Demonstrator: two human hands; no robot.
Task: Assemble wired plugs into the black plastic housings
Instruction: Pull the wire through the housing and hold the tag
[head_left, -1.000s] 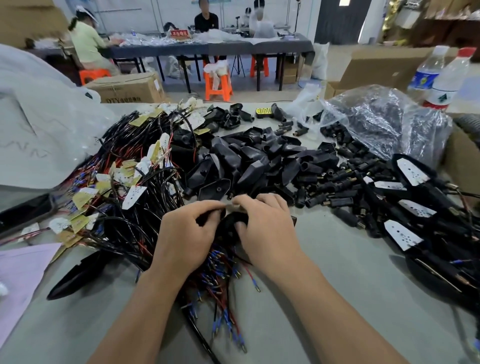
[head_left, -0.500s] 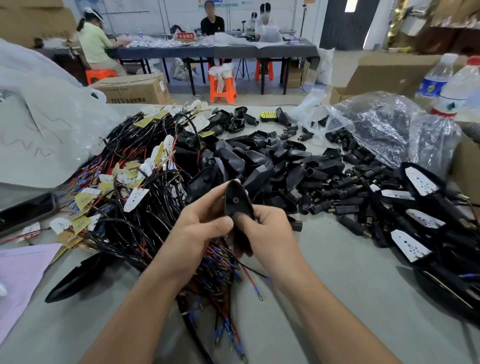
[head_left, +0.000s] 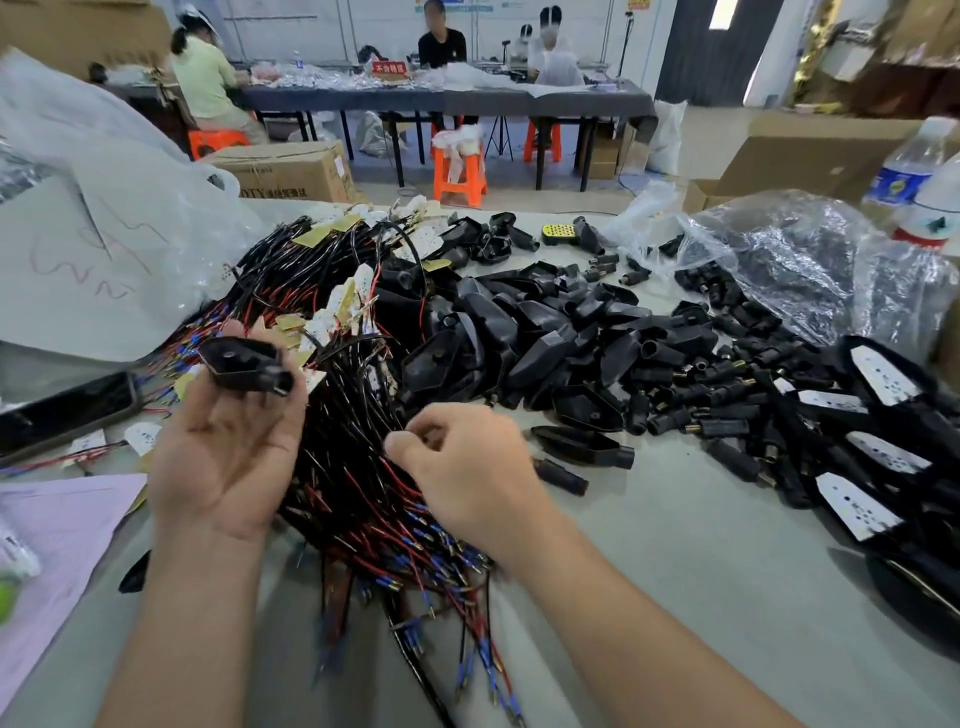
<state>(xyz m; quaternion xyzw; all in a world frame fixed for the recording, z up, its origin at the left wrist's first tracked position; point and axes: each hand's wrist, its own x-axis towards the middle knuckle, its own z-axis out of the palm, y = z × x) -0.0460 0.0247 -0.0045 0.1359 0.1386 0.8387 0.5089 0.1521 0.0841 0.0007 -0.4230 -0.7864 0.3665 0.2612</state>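
Red and black leads with blue crimped ends fan out nearest me, the tail of the wired plugs (head_left: 363, 519) heaped on the bench (head_left: 649, 571). Just above them the right hand (head_left: 467, 467) has its fingers curled, thumb against forefinger down in the tangle; I cannot tell whether a lead is actually caught. The left hand (head_left: 223, 452), palm up, grasps one black housing (head_left: 241, 364) in its fingertips, lifted clear of the bench, with no wire in it that I can see. Beyond sits a large pile of empty housings (head_left: 519, 338), and to the right a row of finished pieces (head_left: 878, 374) with white plates. I judge some done, far more left.
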